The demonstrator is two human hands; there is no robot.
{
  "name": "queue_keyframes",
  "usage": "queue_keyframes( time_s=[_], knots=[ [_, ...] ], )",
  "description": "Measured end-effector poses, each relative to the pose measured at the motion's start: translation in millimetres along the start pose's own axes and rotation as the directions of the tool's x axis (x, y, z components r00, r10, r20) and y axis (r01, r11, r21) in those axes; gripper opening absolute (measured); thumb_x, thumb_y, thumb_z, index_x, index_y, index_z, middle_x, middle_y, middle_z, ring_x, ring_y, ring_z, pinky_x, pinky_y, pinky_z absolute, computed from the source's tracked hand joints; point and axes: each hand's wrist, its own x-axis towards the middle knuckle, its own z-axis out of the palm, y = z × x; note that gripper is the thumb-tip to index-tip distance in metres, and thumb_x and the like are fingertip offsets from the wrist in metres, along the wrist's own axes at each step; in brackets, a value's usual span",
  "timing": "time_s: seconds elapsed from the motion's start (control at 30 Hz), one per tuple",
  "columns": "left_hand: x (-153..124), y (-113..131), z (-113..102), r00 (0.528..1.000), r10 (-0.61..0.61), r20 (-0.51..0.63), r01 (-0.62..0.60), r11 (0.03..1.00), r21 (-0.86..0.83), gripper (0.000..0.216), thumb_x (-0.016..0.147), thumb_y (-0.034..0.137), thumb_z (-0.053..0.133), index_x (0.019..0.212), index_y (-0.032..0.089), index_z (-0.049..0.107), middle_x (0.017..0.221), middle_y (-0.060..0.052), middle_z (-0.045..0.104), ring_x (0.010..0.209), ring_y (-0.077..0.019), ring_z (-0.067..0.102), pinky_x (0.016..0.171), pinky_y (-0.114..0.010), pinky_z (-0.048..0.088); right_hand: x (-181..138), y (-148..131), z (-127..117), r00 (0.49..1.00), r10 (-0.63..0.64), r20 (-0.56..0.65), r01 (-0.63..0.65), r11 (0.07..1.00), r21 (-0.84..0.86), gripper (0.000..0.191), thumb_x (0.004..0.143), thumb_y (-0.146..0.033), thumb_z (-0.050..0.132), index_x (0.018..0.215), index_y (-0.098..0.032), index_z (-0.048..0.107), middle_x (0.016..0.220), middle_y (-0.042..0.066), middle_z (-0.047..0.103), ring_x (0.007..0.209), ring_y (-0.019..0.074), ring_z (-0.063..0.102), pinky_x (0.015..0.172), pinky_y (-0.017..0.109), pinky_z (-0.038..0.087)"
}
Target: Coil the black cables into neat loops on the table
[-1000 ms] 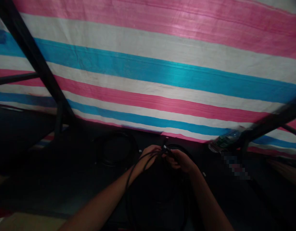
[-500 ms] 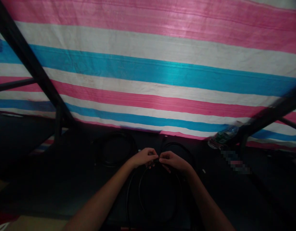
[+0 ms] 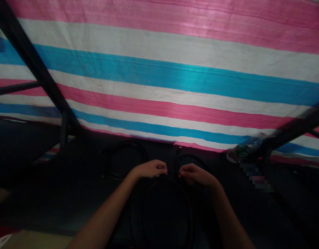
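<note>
A coil of black cable [image 3: 191, 211] lies on the dark tabletop under my hands, its lower part lost in shadow. My left hand [image 3: 152, 168] is closed in a pinch above the coil's top left. Across a small gap, my right hand [image 3: 194, 173] pinches at about the same height. A thin dark strand [image 3: 172, 172] spans the gap between the fingertips of both hands. It is too dark to tell whether this is a tie or a piece of cable.
Another black cable coil [image 3: 141, 148] lies behind my left hand, and a further cable loop [image 3: 190, 156] behind my right. A clear plastic bottle [image 3: 243, 151] lies at the back right. Dark metal posts [image 3: 42, 76] flank a striped sheet [image 3: 159, 74] behind the table [image 3: 78, 193].
My hands were close together at the top of the coil and have moved apart, left and right. The strand between them now shows. The coil's loop appears more spread out.
</note>
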Motion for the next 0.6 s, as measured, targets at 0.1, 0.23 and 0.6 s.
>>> queue_keyframes(
  time_s=[0.1, 0.23, 0.6],
  knots=[
    [-2.2, 0.4, -4.2, 1.0, -0.001, 0.03, 0.001, 1.0, 0.016, 0.035, 0.086, 0.049, 0.055, 0.09, 0.016, 0.066, 0.068, 0.002, 0.053, 0.054, -0.0083, 0.042, 0.047, -0.019, 0.03, -9.1, 1.4, -10.9, 0.999, 0.04, 0.015, -0.041, 0.997, 0.066, 0.044, 0.083, -0.052, 0.067, 0.097, -0.011, 0.069, 0.055, -0.006, 0.045, 0.045, 0.006, 0.04, 0.043, 0.019, 0.032],
    [4.0, -7.1, 2.9, 0.999, 0.037, -0.031, -0.035, 0.997, 0.062, 0.029, 0.087, 0.041, 0.056, 0.089, 0.015, 0.069, 0.07, 0.001, 0.059, 0.06, -0.0102, 0.049, 0.054, -0.02, 0.035, -9.3, 2.5, -17.0, 1.0, 0.028, -0.014, -0.027, 0.997, 0.074, 0.045, 0.081, -0.048, 0.07, 0.107, -0.011, 0.069, 0.054, -0.007, 0.044, 0.043, 0.0054, 0.039, 0.041, 0.018, 0.03],
    [13.5, -8.4, 33.7, 0.957, 0.245, -0.152, -0.172, 0.909, 0.38, 0.023, 0.085, 0.031, 0.061, 0.09, 0.018, 0.079, 0.077, -0.005, 0.072, 0.069, -0.0152, 0.061, 0.062, -0.022, 0.037, 9.2, 12.8, 2.0, 0.982, 0.124, 0.141, -0.132, 0.99, 0.051, 0.039, 0.078, -0.045, 0.072, 0.098, -0.012, 0.07, 0.05, -0.007, 0.05, 0.038, 0.0038, 0.038, 0.036, 0.016, 0.027]
  ],
)
